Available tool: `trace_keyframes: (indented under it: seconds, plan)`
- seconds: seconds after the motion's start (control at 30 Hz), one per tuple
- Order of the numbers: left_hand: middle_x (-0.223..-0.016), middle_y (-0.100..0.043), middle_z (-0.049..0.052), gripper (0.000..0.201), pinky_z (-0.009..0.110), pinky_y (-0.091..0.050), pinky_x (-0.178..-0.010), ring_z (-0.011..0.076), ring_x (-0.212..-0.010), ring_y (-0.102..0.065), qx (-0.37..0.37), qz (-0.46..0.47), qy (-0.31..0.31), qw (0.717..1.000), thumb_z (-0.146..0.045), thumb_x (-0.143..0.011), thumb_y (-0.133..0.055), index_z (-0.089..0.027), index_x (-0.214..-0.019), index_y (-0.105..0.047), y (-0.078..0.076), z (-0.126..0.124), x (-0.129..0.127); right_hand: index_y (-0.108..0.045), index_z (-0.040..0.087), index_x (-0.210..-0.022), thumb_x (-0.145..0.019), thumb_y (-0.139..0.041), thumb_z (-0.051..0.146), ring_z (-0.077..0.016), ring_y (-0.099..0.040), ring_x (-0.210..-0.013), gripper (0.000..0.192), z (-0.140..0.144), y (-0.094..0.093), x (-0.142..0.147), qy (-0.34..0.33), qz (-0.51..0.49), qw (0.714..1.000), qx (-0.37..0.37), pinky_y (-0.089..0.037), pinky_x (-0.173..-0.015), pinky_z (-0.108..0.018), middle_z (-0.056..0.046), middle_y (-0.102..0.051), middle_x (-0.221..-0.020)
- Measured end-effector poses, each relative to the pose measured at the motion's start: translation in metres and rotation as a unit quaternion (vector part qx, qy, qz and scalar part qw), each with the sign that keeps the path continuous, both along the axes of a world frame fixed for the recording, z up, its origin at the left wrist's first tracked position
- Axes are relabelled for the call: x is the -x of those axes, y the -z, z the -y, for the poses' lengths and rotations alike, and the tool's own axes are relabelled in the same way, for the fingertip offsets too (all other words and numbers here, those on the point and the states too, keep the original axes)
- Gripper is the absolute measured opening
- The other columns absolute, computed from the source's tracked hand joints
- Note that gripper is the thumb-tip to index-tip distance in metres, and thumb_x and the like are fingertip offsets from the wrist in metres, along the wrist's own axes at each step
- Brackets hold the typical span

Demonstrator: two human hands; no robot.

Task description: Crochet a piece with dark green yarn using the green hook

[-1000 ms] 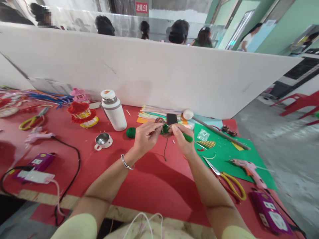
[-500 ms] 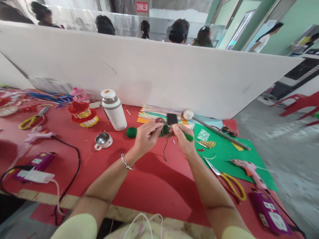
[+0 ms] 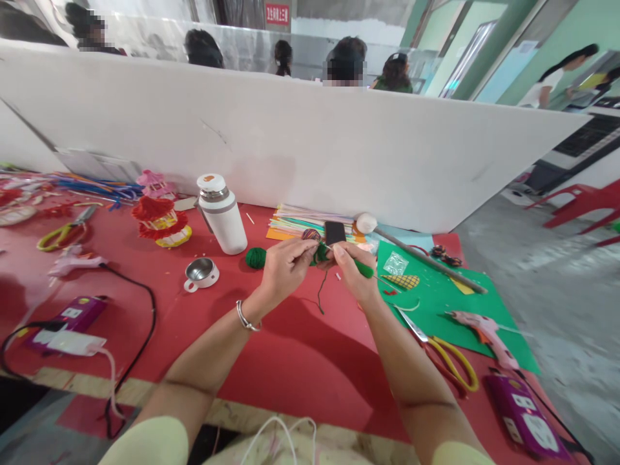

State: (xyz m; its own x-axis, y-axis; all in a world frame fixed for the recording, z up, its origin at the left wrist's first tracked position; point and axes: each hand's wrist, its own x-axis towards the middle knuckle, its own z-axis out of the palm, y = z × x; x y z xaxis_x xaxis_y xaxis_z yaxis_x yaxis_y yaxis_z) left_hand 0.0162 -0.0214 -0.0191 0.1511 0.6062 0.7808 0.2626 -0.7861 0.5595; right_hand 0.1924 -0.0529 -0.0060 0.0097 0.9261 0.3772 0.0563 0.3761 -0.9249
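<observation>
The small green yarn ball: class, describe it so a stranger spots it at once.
Find the red table and the white flask standing on it. Just right of the flask's base lies the small green yarn ball, the only loose round green thing there, untouched.

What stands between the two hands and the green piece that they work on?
Nothing visible. The left hand and the right hand both already pinch the green wrapped stick, above the red table. A dark green strand hangs down from it between the hands.

bright, even daylight, soft shadows under the arms, sharp centre, wide-angle bending at the edges.
</observation>
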Motion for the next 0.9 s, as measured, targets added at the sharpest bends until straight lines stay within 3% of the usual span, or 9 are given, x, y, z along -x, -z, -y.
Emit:
trace_keyframes:
  seconds: [0.53,0.9]
  plan:
    - [-0.077,-0.077,0.004,0.016,0.028,-0.054,-0.066,0.0164,-0.068,-0.07,-0.005,-0.004,-0.006,1.0,-0.029,-0.096,-0.067,-0.022,-0.09,-0.08,-0.002,-0.001,0.002,-0.071,0.024,-0.074,-0.086,-0.071,0.061,-0.0204,-0.071,-0.053,0.039,-0.009,0.003,-0.007,-0.046,-0.048,0.995,0.079,-0.064,-0.059,-0.035,-0.001,-0.073,-0.064]
    - [-0.07,-0.074,0.003,0.014,0.026,-0.048,-0.059,0.0137,-0.06,-0.064,-0.018,-0.007,-0.013,1.0,-0.028,-0.092,-0.07,-0.02,-0.082,-0.076,-0.011,0.003,0.001,-0.07,0.023,-0.076,-0.09,-0.069,0.056,-0.0205,-0.072,-0.058,0.037,-0.002,-0.005,-0.003,-0.06,-0.03,0.996,0.058,-0.065,-0.063,-0.036,-0.002,-0.075,-0.069]
